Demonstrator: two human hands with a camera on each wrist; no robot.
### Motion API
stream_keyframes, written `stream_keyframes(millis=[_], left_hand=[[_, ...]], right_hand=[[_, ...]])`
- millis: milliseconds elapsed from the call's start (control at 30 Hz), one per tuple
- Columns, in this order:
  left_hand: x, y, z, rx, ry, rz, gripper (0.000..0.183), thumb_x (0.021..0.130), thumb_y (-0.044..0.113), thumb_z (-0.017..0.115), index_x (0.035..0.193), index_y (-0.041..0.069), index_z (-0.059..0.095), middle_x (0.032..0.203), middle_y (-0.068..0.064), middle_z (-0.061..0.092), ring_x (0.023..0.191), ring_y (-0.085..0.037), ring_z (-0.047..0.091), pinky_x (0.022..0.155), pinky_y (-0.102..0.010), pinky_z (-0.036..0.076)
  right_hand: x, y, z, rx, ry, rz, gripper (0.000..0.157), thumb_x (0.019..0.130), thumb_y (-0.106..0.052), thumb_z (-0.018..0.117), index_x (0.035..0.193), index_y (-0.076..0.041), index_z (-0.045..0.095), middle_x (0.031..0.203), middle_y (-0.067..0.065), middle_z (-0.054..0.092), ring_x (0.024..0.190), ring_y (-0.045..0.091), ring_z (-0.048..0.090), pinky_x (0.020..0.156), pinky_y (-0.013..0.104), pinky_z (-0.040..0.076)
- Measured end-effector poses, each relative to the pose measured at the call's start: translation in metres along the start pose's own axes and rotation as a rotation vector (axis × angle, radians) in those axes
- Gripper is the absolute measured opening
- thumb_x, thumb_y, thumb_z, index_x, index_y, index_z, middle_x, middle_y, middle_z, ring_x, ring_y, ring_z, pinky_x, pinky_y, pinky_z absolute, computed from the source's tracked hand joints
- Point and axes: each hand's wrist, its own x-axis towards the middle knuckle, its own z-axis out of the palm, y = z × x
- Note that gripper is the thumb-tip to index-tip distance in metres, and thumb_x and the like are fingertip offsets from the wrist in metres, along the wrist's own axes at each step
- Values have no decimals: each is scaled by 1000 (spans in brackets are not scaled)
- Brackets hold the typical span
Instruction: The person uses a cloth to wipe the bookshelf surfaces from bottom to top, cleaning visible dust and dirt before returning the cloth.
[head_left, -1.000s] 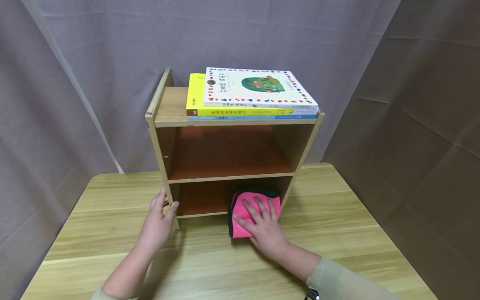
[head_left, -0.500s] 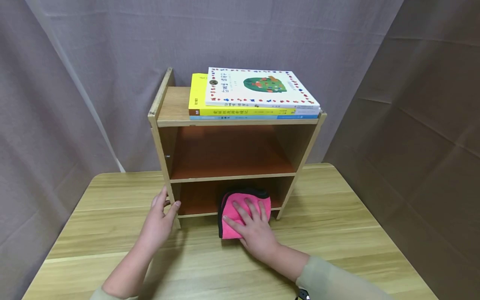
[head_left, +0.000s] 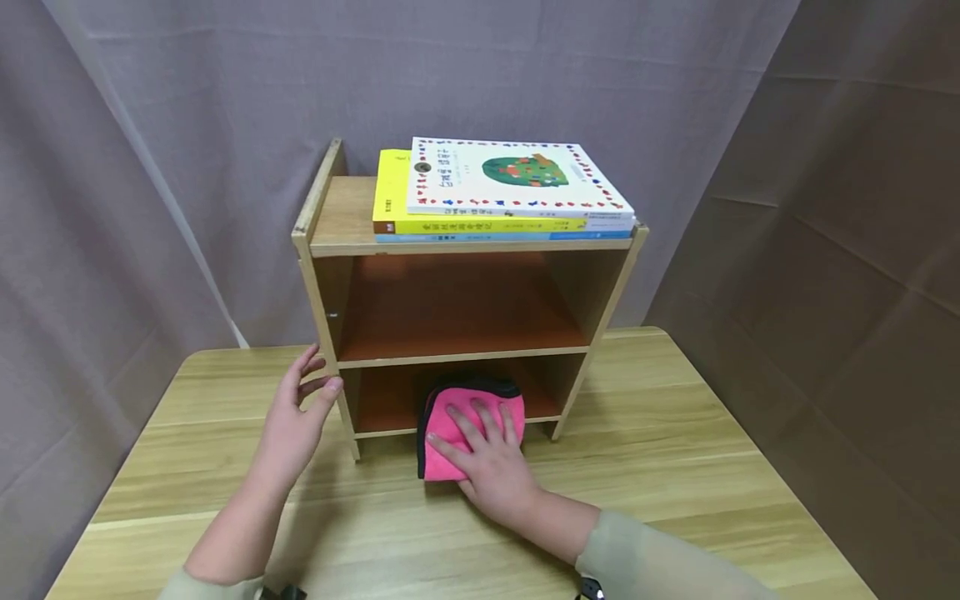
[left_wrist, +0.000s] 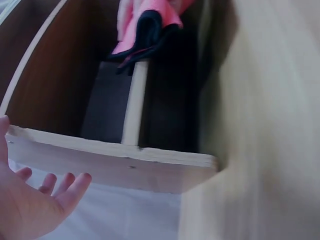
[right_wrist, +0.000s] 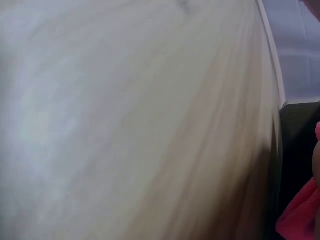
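In the head view, a small wooden bookshelf (head_left: 459, 362) stands on the table. My right hand (head_left: 491, 467) lies with spread, nearly straight fingers on a folded pink cloth (head_left: 442, 417) with black edging, at the front of the lowest compartment. In the left wrist view, the cloth (left_wrist: 150, 25) overlaps the shelf board (left_wrist: 135, 100). My left hand (head_left: 292, 425) is just left of the shelf's side panel (head_left: 326, 333), its fingers loosely bent and holding nothing. The right wrist view catches only a corner of the cloth (right_wrist: 300, 215) and a sliver of finger.
On the shelf's top board lie stacked books: a white one (head_left: 517, 173) uppermost, then a yellow one (head_left: 390, 196) and a blue one (head_left: 465, 237). Grey curtains (head_left: 225, 125) hang behind the wooden table (head_left: 645, 475), with a brown cloth wall (head_left: 840, 250) at right.
My right hand and the cloth have slid left along the lowest shelf. The left hand has let go of the side panel and moved slightly left of it.
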Motion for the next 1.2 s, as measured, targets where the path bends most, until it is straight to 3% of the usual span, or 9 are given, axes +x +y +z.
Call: stream_keyframes(millis=[100,300,567,700,967,1200], left_hand=[[3,11,-4,-27,35,30,69,101,33,59,158,24,22,150,-5,37,135,-28,43,103,-46,40],[11,36,-7,-80,105,123,68,100,27,61,157,27,24,149,-3,38,134,-23,43,101,-45,37],[25,78,-8,-205,198,387,68,96,5,63,154,25,34,146,2,42,131,-17,42,96,-22,44],[34,99,-8,-240,214,494,72,92,0,68,153,24,38,149,2,40,133,-20,41,95,-21,48],[51,122,-11,-142,268,542,57,97,20,65,149,24,45,151,6,40,134,-18,43,100,-28,46],[65,131,-14,-103,280,608,39,100,23,61,137,10,59,144,-1,49,135,-14,40,110,-28,32]], right_hand=[[3,-3,-2,8,2,8,71,81,-32,75,146,-40,47,162,6,21,145,40,20,113,68,10],[6,-8,-5,8,-23,21,69,83,-35,74,146,-41,47,162,5,21,145,40,20,114,67,10],[13,-15,-9,9,-74,36,67,86,-34,69,147,-43,44,163,4,19,146,39,18,115,66,7],[14,-17,-10,0,-77,33,64,88,-37,69,147,-43,45,163,4,19,146,39,20,115,66,10],[17,-20,-9,0,-84,36,65,87,-39,69,147,-44,44,163,2,21,145,38,22,114,66,12],[20,-23,-8,-24,-78,15,66,87,-44,68,149,-42,43,163,5,19,145,40,21,113,68,14]])
